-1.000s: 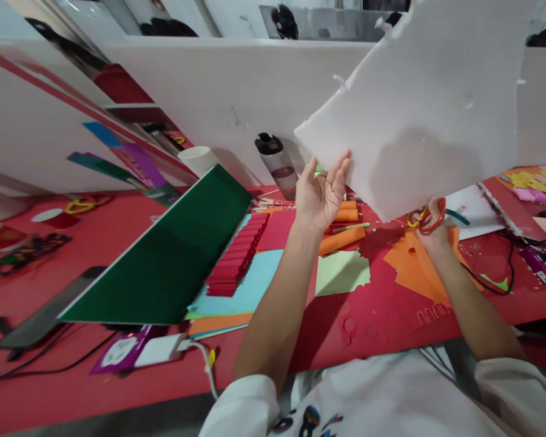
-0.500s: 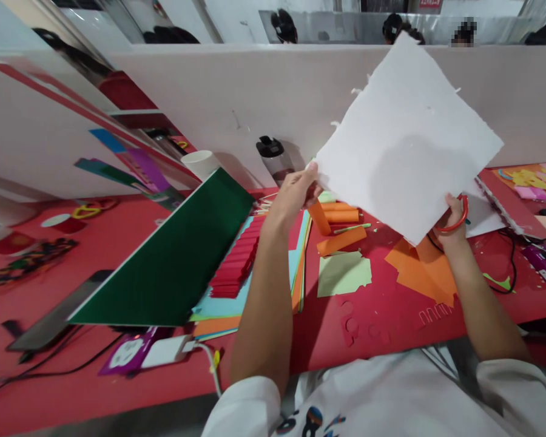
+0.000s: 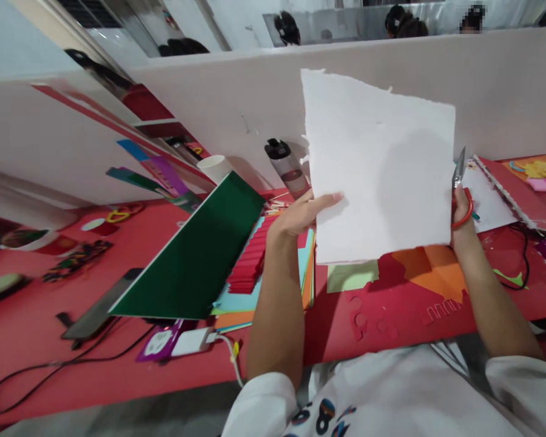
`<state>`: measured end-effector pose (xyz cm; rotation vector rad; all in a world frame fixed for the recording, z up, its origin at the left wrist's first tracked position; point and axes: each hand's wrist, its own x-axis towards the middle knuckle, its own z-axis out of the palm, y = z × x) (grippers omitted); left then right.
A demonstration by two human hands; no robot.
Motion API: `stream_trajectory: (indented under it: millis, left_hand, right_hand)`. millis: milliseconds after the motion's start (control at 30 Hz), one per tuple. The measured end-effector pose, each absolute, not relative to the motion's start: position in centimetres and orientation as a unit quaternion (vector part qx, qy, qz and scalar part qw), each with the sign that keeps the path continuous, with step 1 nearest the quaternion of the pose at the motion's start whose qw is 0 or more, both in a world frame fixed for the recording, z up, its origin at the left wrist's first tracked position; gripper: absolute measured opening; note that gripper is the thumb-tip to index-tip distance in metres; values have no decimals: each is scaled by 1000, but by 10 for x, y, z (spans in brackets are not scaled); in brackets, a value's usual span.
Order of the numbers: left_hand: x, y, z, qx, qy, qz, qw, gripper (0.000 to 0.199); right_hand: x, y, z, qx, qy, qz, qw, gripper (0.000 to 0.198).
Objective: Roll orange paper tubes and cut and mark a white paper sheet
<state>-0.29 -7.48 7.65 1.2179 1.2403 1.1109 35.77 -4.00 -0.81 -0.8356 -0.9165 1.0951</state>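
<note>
The white sheet (image 3: pixel 373 170) is held nearly upright above the red surface (image 3: pixel 332 337), broad face toward the person, rough edge uppermost; its long axis seems to run up and down. The left hand (image 3: pixel 298 215) grips the left edge, thumb across the front. The right hand (image 3: pixel 460 212), at the right edge, grasps scissors (image 3: pixel 459 172), their blades pointing up and leaning slightly right.

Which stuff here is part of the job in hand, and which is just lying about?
Part of the job, going by the hands:
- white sheet, gripped by the left hand
- red-handled scissors, in the right hand by the sheet's edge

Seemingly just lying about, untouched:
- bottle
- white cup
- white adapter
</note>
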Motion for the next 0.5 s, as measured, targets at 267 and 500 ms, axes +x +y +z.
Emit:
stream_trajectory:
  millis: [267,500]
  left_hand:
    - [95,-101,14,411,462,531,580,56]
    - [134,-103,-31,398,416,501,646,43]
  right_hand:
    - [344,-42,-11,-301,-378,549,682,49]
    - [308,-57,-16,-338,-439,509,660,52]
